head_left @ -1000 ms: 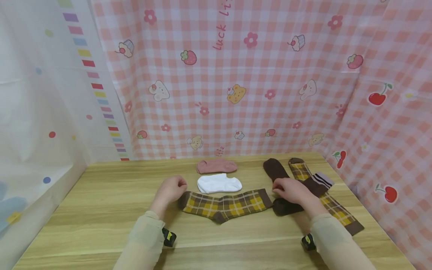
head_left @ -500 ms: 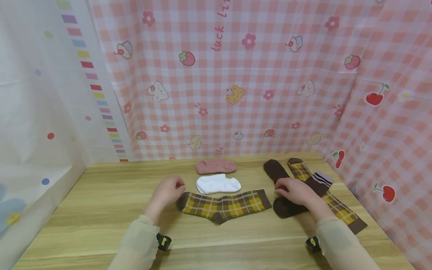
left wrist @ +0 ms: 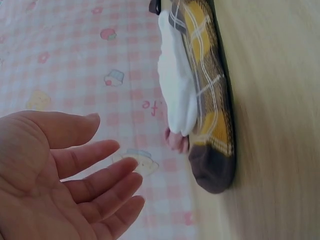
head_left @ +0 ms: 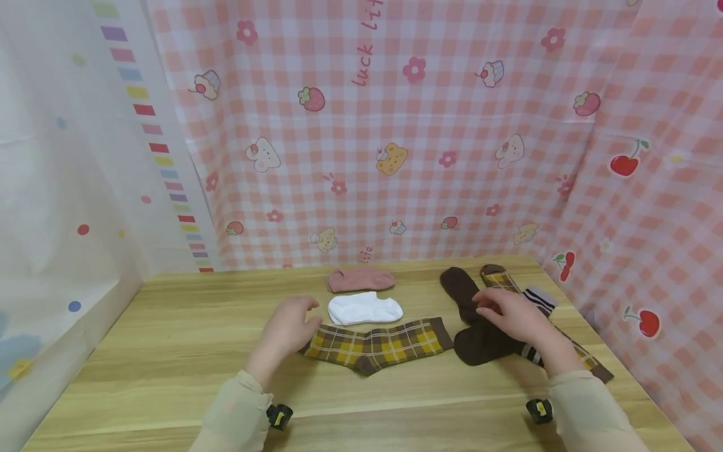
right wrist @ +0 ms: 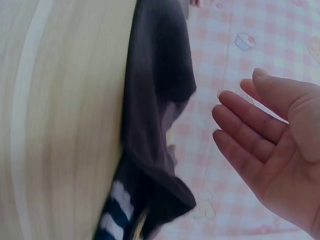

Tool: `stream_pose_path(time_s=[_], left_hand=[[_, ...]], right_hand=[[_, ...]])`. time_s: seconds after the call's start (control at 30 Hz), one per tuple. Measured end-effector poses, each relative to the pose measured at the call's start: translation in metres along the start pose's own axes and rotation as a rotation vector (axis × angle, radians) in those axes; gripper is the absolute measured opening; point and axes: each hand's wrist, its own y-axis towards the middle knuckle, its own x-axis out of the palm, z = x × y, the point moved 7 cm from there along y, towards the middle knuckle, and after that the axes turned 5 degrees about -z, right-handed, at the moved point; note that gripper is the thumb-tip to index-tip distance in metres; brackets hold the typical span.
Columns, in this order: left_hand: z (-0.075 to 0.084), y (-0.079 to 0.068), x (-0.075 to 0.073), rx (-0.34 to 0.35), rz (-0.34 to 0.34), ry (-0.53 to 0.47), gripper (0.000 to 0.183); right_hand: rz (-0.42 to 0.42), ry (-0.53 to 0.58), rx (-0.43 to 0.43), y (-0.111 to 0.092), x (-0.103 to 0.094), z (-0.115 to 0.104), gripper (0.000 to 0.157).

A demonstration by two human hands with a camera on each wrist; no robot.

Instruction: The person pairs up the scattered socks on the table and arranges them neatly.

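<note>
A yellow-and-brown plaid sock (head_left: pixel 378 345) lies flat across the middle of the table, its brown toe (left wrist: pixel 214 170) pointing left. My left hand (head_left: pixel 288 326) hovers over that toe end with fingers relaxed and nothing in them; the left wrist view shows the same hand (left wrist: pixel 75 175) apart from the sock. Over the dark brown socks (head_left: pixel 486 344) at the right is my right hand (head_left: pixel 514 314), fingers loosely bent and holding nothing. In the right wrist view this hand (right wrist: pixel 270 140) is beside the brown sock (right wrist: pixel 155 100). A second plaid sock (head_left: pixel 593 365) lies partly beneath the brown ones.
Behind the plaid sock lie a white ankle sock (head_left: pixel 364 309) and a pink sock (head_left: pixel 360 280). The wooden table (head_left: pixel 141 376) meets a pink checked cloth (head_left: pixel 350 125) at the back and right. A white dotted cloth (head_left: pixel 68 176) hangs at the left.
Both hands have loosened from a pinched shape. My right hand has shifted right over the brown socks, and my left hand has moved slightly right over the toe. The plaid sock stays put.
</note>
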Motion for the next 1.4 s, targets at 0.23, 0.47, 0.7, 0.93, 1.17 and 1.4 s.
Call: stream_pose_path(time_s=[0.23,0.47,0.7,0.93,1.17,1.4], left_hand=[[0.010,-0.004,0.004,0.039,0.015,0.012,0.034],[0.020,-0.009,0.010,0.069,0.038,0.072,0.036],[0.029,-0.014,0.017,0.119,0.029,0.128,0.038],[0.034,-0.017,0.023,0.148,0.034,0.170,0.043],[0.043,-0.018,0.029,0.193,0.027,0.207,0.045],[0.051,-0.019,0.038,0.220,0.003,0.219,0.046]], right_hand=[[0.061,-0.008,-0.023,-0.013,-0.012,0.011,0.020],[0.105,0.009,-0.017,-0.027,-0.018,0.018,0.019],[0.111,-0.018,0.009,-0.042,-0.021,0.027,0.020],[0.117,-0.044,0.044,-0.055,-0.025,0.036,0.024],[0.141,-0.044,0.062,-0.066,-0.029,0.046,0.024],[0.090,-0.023,0.197,-0.076,-0.028,0.066,0.034]])
